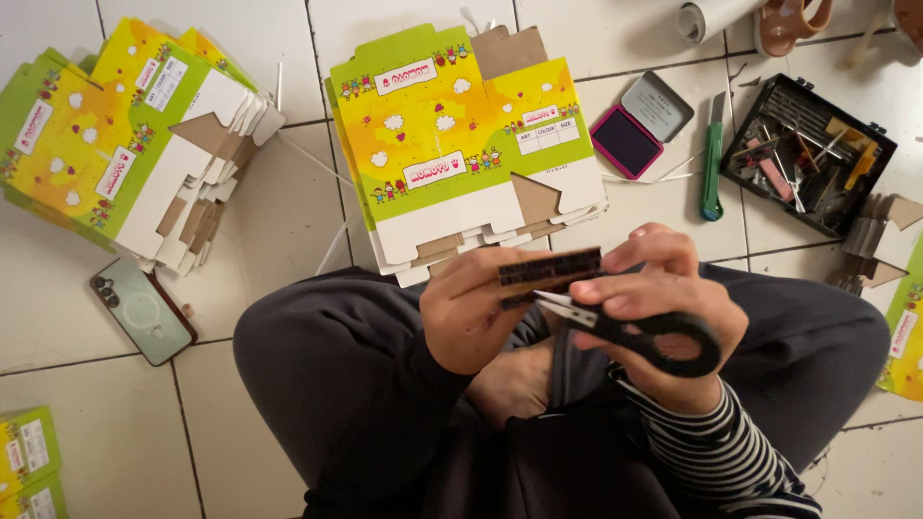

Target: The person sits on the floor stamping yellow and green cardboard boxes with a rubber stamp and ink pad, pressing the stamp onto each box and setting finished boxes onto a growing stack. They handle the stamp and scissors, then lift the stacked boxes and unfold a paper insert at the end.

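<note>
I sit cross-legged on a white tiled floor. My left hand [471, 308] pinches a small dark rectangular strip [550, 269] with rows of raised marks, held level in front of me. My right hand [663, 298] grips black-handled scissors [635, 332], whose blades point left and sit just under the strip's lower edge. A stack of flat yellow-and-green printed cardboard boxes [461, 144] lies on the floor just beyond my hands.
Another pile of the same flat boxes [125, 135] lies at far left, with a phone [142, 310] near it. A pink ink pad [639, 127], a green utility knife [711, 159] and a black tray of small tools [806, 154] lie at right.
</note>
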The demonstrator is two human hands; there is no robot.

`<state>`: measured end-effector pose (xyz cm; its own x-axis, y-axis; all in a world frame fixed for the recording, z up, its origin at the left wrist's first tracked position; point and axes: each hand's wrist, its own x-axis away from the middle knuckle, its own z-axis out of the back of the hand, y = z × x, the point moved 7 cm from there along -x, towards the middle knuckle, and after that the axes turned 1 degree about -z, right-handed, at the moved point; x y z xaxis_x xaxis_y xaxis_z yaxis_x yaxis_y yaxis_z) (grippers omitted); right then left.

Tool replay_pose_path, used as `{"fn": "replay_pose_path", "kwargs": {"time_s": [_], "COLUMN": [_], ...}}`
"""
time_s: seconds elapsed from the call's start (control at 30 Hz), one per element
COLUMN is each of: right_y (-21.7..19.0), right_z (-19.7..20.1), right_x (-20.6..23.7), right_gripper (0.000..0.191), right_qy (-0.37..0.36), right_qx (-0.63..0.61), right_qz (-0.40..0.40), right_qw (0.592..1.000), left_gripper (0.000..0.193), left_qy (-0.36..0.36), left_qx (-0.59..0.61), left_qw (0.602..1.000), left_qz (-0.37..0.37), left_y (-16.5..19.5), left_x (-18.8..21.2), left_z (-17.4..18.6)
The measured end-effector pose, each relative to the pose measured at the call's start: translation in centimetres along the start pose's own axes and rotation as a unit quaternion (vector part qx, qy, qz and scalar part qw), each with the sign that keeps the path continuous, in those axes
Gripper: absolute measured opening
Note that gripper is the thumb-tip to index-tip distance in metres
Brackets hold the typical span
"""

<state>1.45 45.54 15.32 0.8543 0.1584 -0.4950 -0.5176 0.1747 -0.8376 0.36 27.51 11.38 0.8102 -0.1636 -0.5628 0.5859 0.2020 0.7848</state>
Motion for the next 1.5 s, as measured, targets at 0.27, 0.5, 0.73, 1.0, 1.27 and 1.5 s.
{"fn": "replay_pose_path", "kwargs": {"time_s": [0.27, 0.5, 0.73, 1.0, 1.27, 1.5], "right_y": [0.7, 0.7, 2.3, 9.1, 10.1, 9.6], "right_z": [0.1, 0.1, 0.4, 5.0, 4.8, 4.5], "right_x": [0.3, -0.2, 1.0, 2.3, 2.1, 1.7], "right_gripper": [0.035, 0.035, 0.035, 0.023, 0.028, 0.027], "right_qy": [-0.006, -0.023, 0.019, 0.210, 0.193, 0.181], "right_qx": [-0.019, -0.019, -0.135, -0.456, -0.450, -0.442], "right_qz": [-0.013, -0.044, -0.109, -0.236, -0.256, -0.259], "right_qw": [1.000, 0.999, 0.985, 0.832, 0.834, 0.840], "left_gripper": [0.034, 0.032, 0.033, 0.031, 0.028, 0.027], "left_qy": [-0.028, -0.039, -0.033, 0.018, 0.018, 0.020], "left_qx": [0.000, -0.028, -0.049, -0.070, -0.094, -0.087], "left_qw": [0.999, 0.997, 0.996, 0.994, 0.989, 0.990], "left_qz": [-0.024, -0.053, -0.073, -0.082, -0.112, -0.108], "left_y": [0.7, 1.0, 1.4, 2.4, 2.9, 3.0], "left_x": [0.1, 0.1, -0.2, -0.6, -0.8, -0.8], "left_z": [-0.3, 0.0, 0.2, 1.1, 1.3, 1.3]}}
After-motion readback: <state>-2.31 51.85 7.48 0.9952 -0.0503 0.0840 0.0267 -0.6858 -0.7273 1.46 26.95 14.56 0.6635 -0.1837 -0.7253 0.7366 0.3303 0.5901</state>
